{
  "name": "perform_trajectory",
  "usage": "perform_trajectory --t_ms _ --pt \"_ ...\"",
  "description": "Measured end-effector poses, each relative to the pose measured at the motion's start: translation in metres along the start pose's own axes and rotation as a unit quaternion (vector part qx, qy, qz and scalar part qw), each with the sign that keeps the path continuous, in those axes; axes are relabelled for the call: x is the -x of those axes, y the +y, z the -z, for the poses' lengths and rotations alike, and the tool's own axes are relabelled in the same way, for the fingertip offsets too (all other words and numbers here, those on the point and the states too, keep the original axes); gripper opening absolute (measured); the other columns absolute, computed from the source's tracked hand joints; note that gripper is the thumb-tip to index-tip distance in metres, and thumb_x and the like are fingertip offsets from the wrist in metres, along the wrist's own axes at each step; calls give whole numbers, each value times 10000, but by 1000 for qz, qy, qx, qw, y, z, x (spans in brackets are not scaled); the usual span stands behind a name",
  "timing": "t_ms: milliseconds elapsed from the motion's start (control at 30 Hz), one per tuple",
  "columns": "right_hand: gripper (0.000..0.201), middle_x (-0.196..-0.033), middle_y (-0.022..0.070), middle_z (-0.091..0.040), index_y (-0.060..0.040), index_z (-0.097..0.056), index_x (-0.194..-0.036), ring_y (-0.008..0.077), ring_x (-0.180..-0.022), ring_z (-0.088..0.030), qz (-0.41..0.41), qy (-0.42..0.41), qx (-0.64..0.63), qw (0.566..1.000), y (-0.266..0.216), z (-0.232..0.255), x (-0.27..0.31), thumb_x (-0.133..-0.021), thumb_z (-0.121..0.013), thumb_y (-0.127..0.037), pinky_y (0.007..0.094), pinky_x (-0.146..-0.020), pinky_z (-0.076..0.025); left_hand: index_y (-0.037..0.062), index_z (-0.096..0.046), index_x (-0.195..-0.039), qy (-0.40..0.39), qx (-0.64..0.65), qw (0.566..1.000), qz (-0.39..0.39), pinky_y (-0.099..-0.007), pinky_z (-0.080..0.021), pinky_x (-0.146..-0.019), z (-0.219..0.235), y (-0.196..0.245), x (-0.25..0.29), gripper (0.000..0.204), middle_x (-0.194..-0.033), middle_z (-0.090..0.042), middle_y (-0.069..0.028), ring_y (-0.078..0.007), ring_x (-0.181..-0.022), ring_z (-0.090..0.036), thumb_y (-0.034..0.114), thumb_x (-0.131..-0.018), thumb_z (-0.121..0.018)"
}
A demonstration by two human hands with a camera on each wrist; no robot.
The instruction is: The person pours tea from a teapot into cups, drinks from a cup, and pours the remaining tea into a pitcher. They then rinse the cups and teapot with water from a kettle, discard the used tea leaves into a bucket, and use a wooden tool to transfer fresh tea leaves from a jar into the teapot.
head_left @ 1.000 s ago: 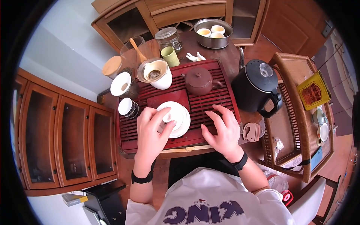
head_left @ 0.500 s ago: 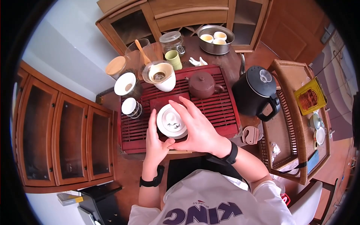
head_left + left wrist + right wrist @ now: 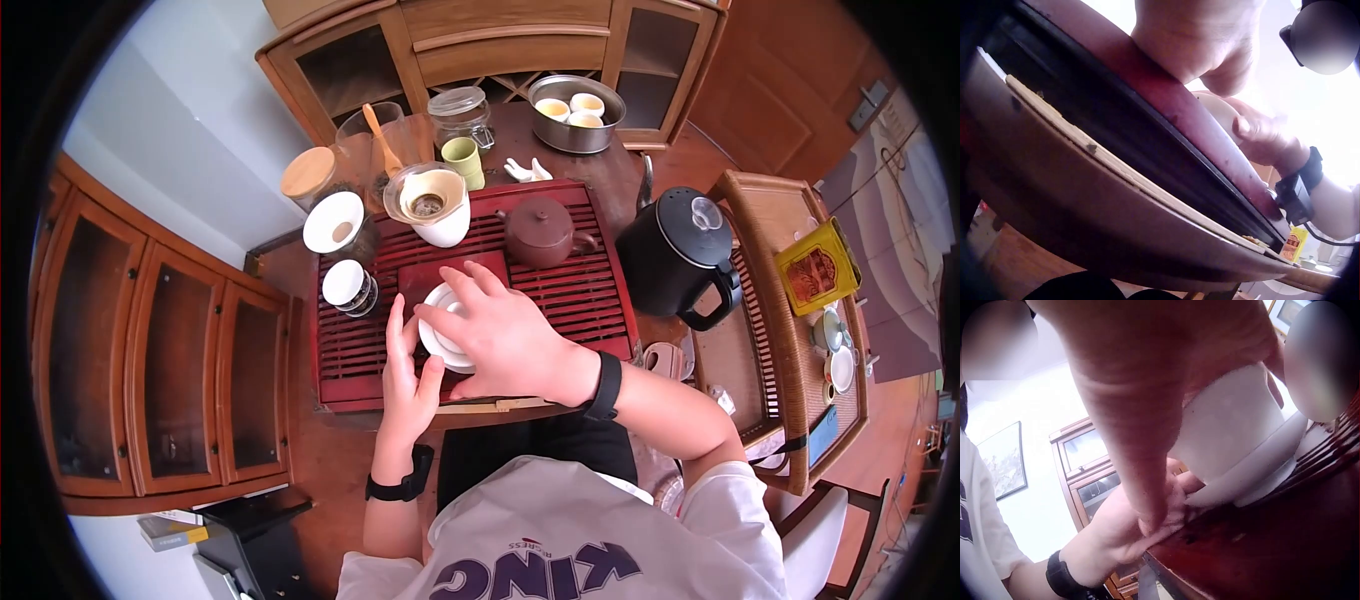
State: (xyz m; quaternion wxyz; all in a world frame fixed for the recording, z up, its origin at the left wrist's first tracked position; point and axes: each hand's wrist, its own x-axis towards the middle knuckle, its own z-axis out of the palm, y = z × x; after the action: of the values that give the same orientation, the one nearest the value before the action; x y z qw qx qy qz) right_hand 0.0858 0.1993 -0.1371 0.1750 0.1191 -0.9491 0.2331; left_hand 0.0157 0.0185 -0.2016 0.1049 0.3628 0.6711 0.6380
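Note:
The white lidded cup (image 3: 434, 345) stands near the front of the slatted red tea tray (image 3: 345, 392), partly hidden beneath the right hand (image 3: 510, 342). That hand arches over it, its fingers and thumb spread around the rim and gripping it. In the right wrist view the cup's white wall (image 3: 1229, 428) rises from a white saucer (image 3: 1257, 469), under the right hand (image 3: 1129, 394). To the cup's left, the left hand (image 3: 408, 378) stands on edge with fingers extended and thumb apart, close to the saucer. Its fingertips are out of the left wrist view.
Behind the cup are a brown teapot (image 3: 540, 235), a strainer on a white pitcher (image 3: 445, 225) and stacked small cups (image 3: 345, 285). A black kettle (image 3: 670, 255) stands right of the tray. Farther back are a green cup (image 3: 463, 160), a glass jar (image 3: 460, 115) and a metal pan (image 3: 578, 133).
The left hand has left the lid for the cup's left side. The right hand has moved from the tray's right side onto the cup, its fingers now over the lid.

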Motion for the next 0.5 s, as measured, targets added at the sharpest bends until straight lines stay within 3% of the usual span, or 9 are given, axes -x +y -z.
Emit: perform_trajectory --t_ms 133,200,267,333,500 --pt "920 -1438 305 -426 -173 -531 -1405 566 -1312 -434 -23 -37 17 999 0 -5 -2 -562 -901 -190 578 -985 -518 50 -140 -1601 7 -26 999 21 -424 -352 -1140 0 1 0 719 -1464 -488 -282 -325 -1379 -477 284 -1049 -536" --pt "908 -1426 301 -432 -186 -517 -1418 568 -1321 -422 -34 -47 28 998 -5 -6 0 -588 -883 -163 565 -1010 -506 50 -141 -1601 8 -13 1000 17 -428 -346 -1144 2 0 0 714 -1469 -489 -272 -329 -1383 -474 316 -1055 -517" --pt "951 -1424 316 -419 -193 -492 -1439 585 -1299 -424 -78 9 97 992 -14 -3 1 -574 -886 -155 564 -1005 -510 49 -140 -1601 11 -24 999 20 -432 -340 -1147 1 2 -1 739 -1467 -491 -270 -338 -1384 -475 394 -1056 -502" --pt "994 -1432 325 -408 -205 -465 -1460 573 -1294 -425 -71 11 110 991 -11 -8 1 -568 -904 -179 586 -934 -548 49 -140 -1601 -2 -17 1000 -2 -434 -341 -1147 3 4 -1 789 -1468 -491 -272 -344 -1384 -477 476 -1043 -498" --pt "931 -1423 329 -411 -187 -518 -1405 556 -1277 -450 -81 -46 -17 996 -6 -5 0 -556 -901 -163 561 -900 -557 45 -134 -1601 -15 -17 1000 -6 -427 -340 -1150 5 5 0 827 -1483 -484 -261 -333 -1385 -477 511 -1029 -508"
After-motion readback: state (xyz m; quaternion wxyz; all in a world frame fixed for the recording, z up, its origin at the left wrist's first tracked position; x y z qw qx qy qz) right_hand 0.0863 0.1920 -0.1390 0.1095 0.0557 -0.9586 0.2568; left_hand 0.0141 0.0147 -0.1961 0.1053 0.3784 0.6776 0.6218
